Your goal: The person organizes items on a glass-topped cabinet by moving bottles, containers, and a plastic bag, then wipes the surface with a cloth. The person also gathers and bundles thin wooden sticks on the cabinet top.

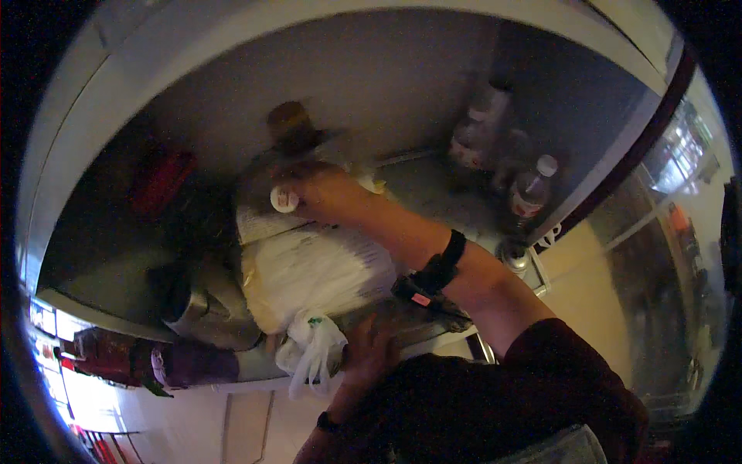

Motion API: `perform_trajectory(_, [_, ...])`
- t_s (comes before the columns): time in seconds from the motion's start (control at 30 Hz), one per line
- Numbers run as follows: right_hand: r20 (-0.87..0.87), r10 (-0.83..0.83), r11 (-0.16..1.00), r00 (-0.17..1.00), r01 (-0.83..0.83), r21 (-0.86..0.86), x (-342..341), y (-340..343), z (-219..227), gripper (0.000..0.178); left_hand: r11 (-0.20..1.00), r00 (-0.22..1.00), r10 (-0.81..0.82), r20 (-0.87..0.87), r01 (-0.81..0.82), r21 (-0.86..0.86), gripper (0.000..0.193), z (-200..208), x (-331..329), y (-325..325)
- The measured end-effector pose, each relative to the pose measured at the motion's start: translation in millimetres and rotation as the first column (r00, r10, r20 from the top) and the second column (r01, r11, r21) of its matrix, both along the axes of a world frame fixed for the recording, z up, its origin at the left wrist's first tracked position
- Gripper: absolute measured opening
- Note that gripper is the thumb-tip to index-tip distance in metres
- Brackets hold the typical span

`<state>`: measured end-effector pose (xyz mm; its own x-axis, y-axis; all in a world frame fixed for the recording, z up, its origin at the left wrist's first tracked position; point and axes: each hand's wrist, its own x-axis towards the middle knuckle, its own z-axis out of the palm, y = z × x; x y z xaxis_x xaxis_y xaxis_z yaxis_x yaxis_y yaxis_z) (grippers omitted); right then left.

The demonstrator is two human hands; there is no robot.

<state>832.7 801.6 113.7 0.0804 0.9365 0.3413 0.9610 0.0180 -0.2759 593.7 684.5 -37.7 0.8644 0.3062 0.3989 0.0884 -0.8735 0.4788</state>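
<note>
My right hand (317, 193) reaches far into a dim, recessed cupboard space, its fingers closed around a thing with a round white cap (284, 199). The fingers hide the rest of that thing. Below the hand lies a pale, flat paper or plastic package (317, 271). At the front edge my left hand (371, 352) is in shadow, its fingers stretched out and holding nothing that I can see. Right beside it a crumpled white plastic bag (311, 348) hangs over the edge.
A brown-lidded jar (292, 124) stands at the back, and a red object (161, 182) lies at the left. Several clear bottles, one white-capped (533, 189), stand at the right. A metallic container (197, 305) and a purple bundle (193, 365) sit near the left front edge.
</note>
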Motion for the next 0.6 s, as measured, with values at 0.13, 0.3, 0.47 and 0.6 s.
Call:
perform_trajectory(0.13, [-0.334,-0.303,0.940,0.893,0.337,0.049,44,-2,16,0.052,1.000,1.000,-0.020,0.001,0.020,-0.003,0.046,-3,-3,2])
perform_trajectory(0.3, [-0.103,-0.331,0.856,0.938,0.344,0.385,137,-50,39,0.055,0.999,0.999,0.021,-0.047,-0.022,-0.031,0.044,-8,-1,-2])
perform_trajectory(0.47, [-0.040,-0.379,0.867,0.924,0.370,0.334,143,-87,61,0.054,0.998,0.999,0.030,0.025,-0.031,0.050,0.043,-4,-1,0])
perform_trajectory(0.6, [-0.020,-0.440,0.831,0.898,0.415,0.370,101,-163,81,0.062,0.998,0.999,0.021,-0.031,-0.023,-0.066,0.043,-3,-1,-2])
